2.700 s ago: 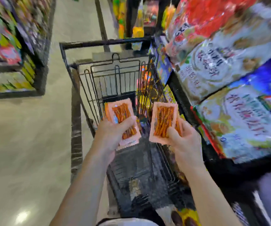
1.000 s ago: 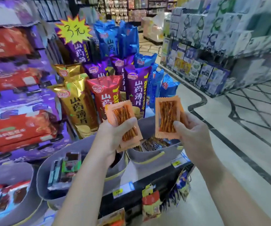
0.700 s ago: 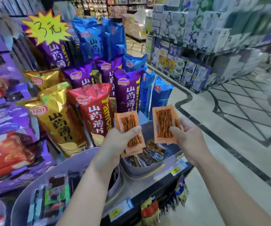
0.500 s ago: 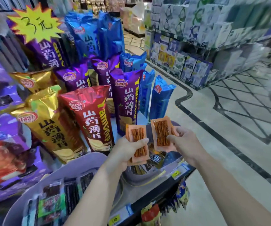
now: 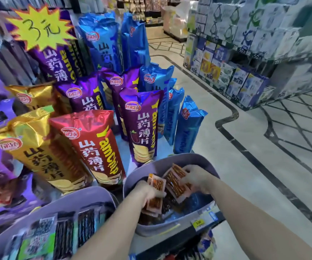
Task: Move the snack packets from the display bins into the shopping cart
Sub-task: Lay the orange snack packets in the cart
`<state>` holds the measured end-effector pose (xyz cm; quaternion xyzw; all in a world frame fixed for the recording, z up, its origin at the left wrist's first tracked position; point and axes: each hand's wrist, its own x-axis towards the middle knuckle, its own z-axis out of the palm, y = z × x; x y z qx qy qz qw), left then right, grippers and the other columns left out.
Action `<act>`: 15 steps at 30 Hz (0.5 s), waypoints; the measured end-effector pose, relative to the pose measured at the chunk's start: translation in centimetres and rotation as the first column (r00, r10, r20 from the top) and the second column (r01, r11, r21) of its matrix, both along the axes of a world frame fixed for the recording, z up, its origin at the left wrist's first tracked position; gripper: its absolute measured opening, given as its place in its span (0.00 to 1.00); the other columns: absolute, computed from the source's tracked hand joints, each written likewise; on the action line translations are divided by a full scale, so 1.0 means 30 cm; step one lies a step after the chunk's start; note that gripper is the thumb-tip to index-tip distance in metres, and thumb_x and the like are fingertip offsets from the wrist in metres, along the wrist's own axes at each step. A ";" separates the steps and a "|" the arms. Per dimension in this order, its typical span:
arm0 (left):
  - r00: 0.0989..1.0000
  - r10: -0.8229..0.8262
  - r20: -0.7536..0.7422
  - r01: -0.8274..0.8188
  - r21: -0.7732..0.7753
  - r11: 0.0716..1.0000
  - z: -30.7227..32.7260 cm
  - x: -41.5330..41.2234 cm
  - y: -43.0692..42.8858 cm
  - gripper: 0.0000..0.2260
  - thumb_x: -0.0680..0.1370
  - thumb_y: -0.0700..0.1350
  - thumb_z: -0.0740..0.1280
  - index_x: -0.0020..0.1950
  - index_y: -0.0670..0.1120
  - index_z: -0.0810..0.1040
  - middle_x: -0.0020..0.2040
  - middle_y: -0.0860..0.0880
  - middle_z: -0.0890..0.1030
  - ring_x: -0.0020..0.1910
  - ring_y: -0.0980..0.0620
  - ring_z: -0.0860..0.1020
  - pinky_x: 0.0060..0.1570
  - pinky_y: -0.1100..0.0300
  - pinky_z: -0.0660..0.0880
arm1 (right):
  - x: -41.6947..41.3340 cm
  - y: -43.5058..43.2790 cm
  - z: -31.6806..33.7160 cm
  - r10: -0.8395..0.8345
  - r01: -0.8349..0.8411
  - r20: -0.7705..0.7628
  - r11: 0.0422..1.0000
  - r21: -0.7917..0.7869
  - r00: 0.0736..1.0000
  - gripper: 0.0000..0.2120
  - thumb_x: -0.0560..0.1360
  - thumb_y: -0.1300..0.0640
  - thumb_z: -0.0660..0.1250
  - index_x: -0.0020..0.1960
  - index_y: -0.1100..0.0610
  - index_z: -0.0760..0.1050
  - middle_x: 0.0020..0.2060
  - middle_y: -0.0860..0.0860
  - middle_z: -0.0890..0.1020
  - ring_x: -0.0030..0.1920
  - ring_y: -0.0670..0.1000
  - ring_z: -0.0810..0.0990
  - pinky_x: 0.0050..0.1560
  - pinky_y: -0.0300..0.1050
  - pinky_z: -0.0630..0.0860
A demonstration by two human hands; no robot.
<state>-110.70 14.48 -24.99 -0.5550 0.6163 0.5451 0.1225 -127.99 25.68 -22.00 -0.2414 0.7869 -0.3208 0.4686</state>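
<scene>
Behind and above both hands stood the wall of tall yam chip bags [image 5: 87, 147], and around the hands lay the grey display bin [image 5: 170, 160] at the shelf's end. A second bin [image 5: 87, 194] sat to the outside of the left forearm.

Half a second before, the two orange packets had been held up clear of the bin's rim. Now both hands had dropped inside it, down among the loose packets at the bottom. The shopping cart was out of view, so by my reading the task had gained nothing: these packets were back at their source, either being returned or kept while more were gathered.

The left hand [image 5: 147, 191] was closed round the left packet [image 5: 158, 184], fingers curled across its face, though motion blur hid the exact finger placing. The right hand [image 5: 196, 177] pinched the right packet [image 5: 175, 186] by its far edge, with the packet tilted inward towards the left one and nearly touching it.
</scene>
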 end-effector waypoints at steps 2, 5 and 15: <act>0.995 -0.063 0.082 0.067 -0.048 0.997 -0.007 -0.010 -0.009 0.34 0.67 0.57 0.85 0.65 0.41 0.77 0.43 0.46 0.80 0.38 0.48 0.79 0.28 0.57 0.76 | -0.004 -0.016 -0.021 0.071 -0.068 -0.060 0.996 0.055 0.996 0.13 0.72 0.70 0.73 0.56 0.67 0.79 0.44 0.64 0.82 0.43 0.63 0.83 0.45 0.63 0.80; 0.983 -0.124 0.134 0.138 -0.099 0.985 -0.032 -0.025 -0.021 0.45 0.66 0.59 0.85 0.75 0.39 0.72 0.65 0.43 0.82 0.61 0.43 0.81 0.57 0.55 0.80 | 0.001 -0.036 -0.046 0.151 -0.135 -0.126 0.983 0.128 0.980 0.10 0.71 0.68 0.75 0.50 0.61 0.78 0.40 0.60 0.81 0.40 0.58 0.81 0.41 0.55 0.79; 0.875 -0.316 0.368 0.422 -0.256 0.870 -0.028 -0.040 0.007 0.38 0.75 0.56 0.79 0.78 0.44 0.69 0.72 0.43 0.77 0.69 0.41 0.77 0.68 0.49 0.76 | 0.000 -0.051 -0.089 0.439 -0.332 -0.343 0.885 0.328 0.831 0.19 0.71 0.54 0.80 0.55 0.52 0.73 0.55 0.54 0.83 0.55 0.55 0.81 0.54 0.46 0.77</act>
